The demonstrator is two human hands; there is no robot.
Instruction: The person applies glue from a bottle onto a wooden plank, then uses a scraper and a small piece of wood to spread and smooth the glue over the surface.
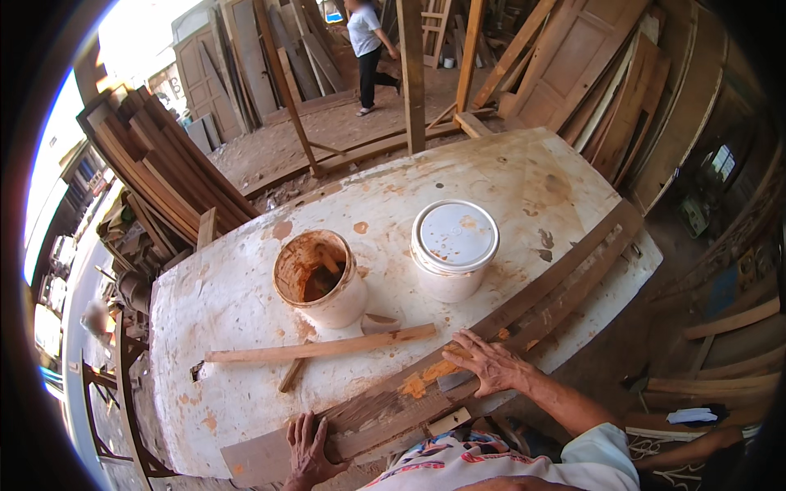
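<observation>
A long dark brown wooden board [372,407] with orange filler patches lies along the table's near side. At its left part, my left hand [309,452] rests on the board with fingers apart. Farther right, my right hand [489,364] lies on the board with spread fingers beside the orange patches. A small grey flat piece [455,379] shows at that palm; its kind is unclear, and my hand partly covers it. Beyond the board stand an open white bucket [332,304] with reddish-brown paste and a stick inside, and a lidded white bucket [453,254].
A light wooden strip [327,348] crosses a short stick [293,372] on the stained white tabletop [246,286]. Stacked boards [164,164] stand at the left, and door panels [573,61] lean at the back right. A person [366,49] walks beyond the wooden posts.
</observation>
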